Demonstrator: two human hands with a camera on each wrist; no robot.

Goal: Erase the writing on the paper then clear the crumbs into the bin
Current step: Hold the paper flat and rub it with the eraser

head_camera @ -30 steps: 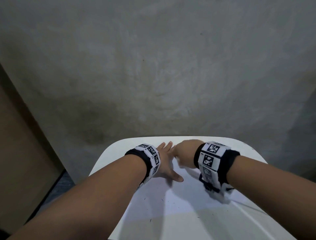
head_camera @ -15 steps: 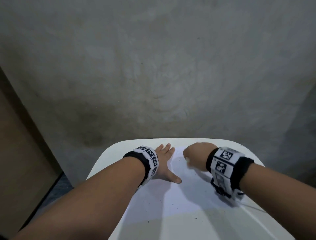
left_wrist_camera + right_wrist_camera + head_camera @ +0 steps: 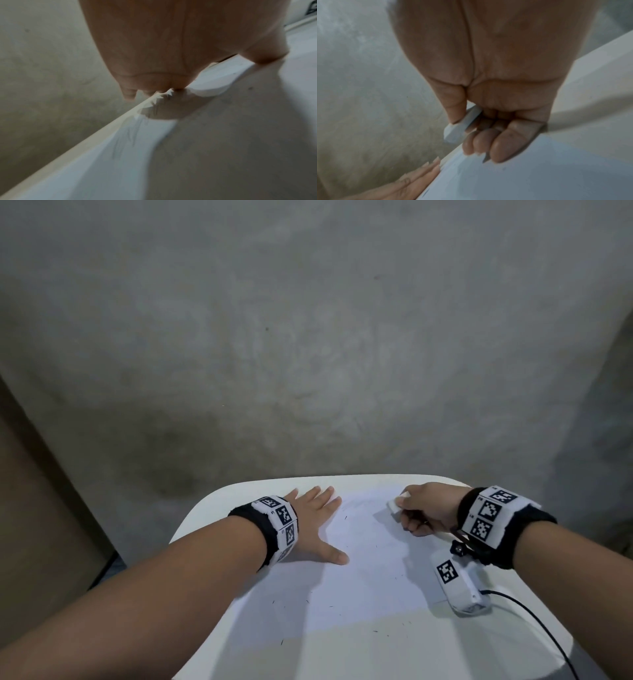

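Left hand point(image 3: 315, 522) flat on the paper point(image 3: 370, 573), fingers straight and spread, thumb angled out toward the middle of the sheet. I read this as an anchor: palm weight pins the left edge so the sheet does not slide or buckle under rubbing. It holds nothing.

Right hand point(image 3: 424, 513) curled around a small white eraser point(image 3: 394, 508). From the right wrist camera, the thumb presses one face of the eraser point(image 3: 462, 125) and the curled fingers point(image 3: 489, 143) back the other; the free end sticks out past the thumb tip. A pinch near the tip like this gives me pressure and short strokes.

Paper lies on a white table point(image 3: 239, 498), far edge close to the table's far rim. The eraser is at the sheet's far right area, well apart from the left hand, with open paper between the two. Whether the eraser is touching the sheet right now I cannot tell.

Faint grey marks show near the far edge in the left wrist view point(image 3: 126, 136); my guess is there is writing left to rub out. Dark crumbs point(image 3: 308, 601) are scattered over the near part of the sheet and table. No bin in view.
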